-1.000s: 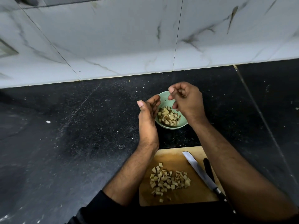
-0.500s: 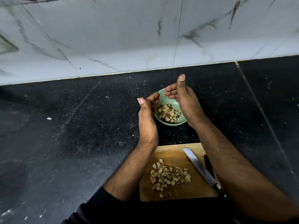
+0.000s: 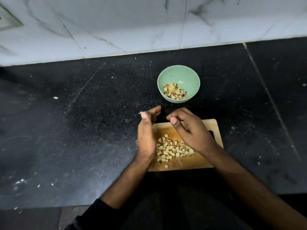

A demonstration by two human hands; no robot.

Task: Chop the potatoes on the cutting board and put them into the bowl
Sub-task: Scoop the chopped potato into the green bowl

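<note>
A green bowl (image 3: 178, 73) stands on the black counter and holds several potato cubes (image 3: 174, 91). Nearer me lies a wooden cutting board (image 3: 196, 160) with a heap of diced potato (image 3: 172, 149). My left hand (image 3: 146, 135) stands on edge at the board's left side, fingers straight, with a small potato scrap stuck on the thumb tip. My right hand (image 3: 191, 128) hovers over the board's right half, fingers loosely curled and holding nothing. The heap lies between the two hands. The knife is hidden under my right hand and arm.
The black stone counter (image 3: 83, 130) spreads wide to the left, dusted with crumbs, and a white crumb (image 3: 55, 97) lies there. A white marble wall (image 3: 149, 22) closes the back. The counter's front edge runs just below the board.
Both hands have drawn back from above the bowl to the cutting board and now flank the potato heap. The bowl is fully uncovered. The knife is now hidden by my right arm.
</note>
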